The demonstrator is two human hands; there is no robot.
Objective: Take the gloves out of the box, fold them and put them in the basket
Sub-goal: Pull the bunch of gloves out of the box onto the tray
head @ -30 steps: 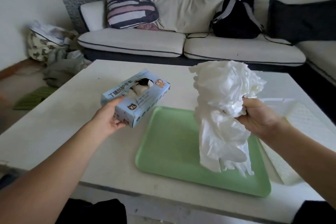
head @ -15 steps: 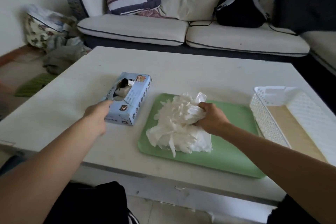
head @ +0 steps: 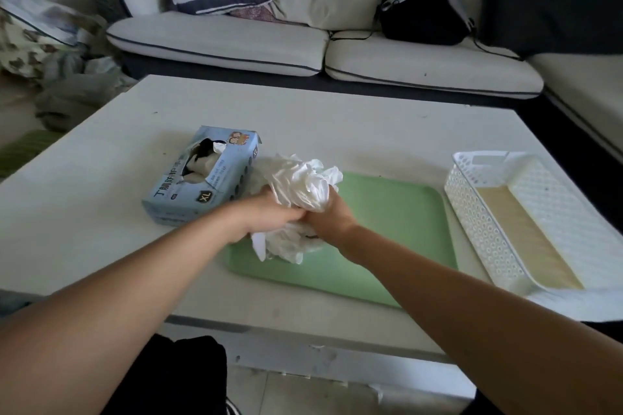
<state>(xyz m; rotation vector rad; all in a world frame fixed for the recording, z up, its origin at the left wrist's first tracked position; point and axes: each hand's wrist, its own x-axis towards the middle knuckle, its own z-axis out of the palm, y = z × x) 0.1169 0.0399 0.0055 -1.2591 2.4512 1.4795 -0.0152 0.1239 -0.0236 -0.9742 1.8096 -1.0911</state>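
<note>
So both hands sit together on the wad of gloves (head: 300, 192), over the near-left corner of the green tray (head: 387, 212). Left hand (head: 269, 214) has its fingers curled into the wad from the box side; right hand (head: 328, 212) grips it from the basket side, knuckles touching the left. Wad is a crumpled white bunch, part bulging up beyond the hands, part hanging toward the person with loose glove fingers on the tray.

Step, as I read it: gloves are out, separating and folding not started. Next move calls for teasing one glove free of the bunch and laying it flat on the bare tray to the right of the right hand, then folding.

Around: blue glove box (head: 202, 175) just left of the left hand, on the surface (head: 84, 212), opening up, some white showing inside, so likely more to pull. White basket (head: 472, 212) well right of the right hand, past the tray, nothing visible in it. Nothing blocks that path. Risk: thin gloves cling, several may come up together.
</note>
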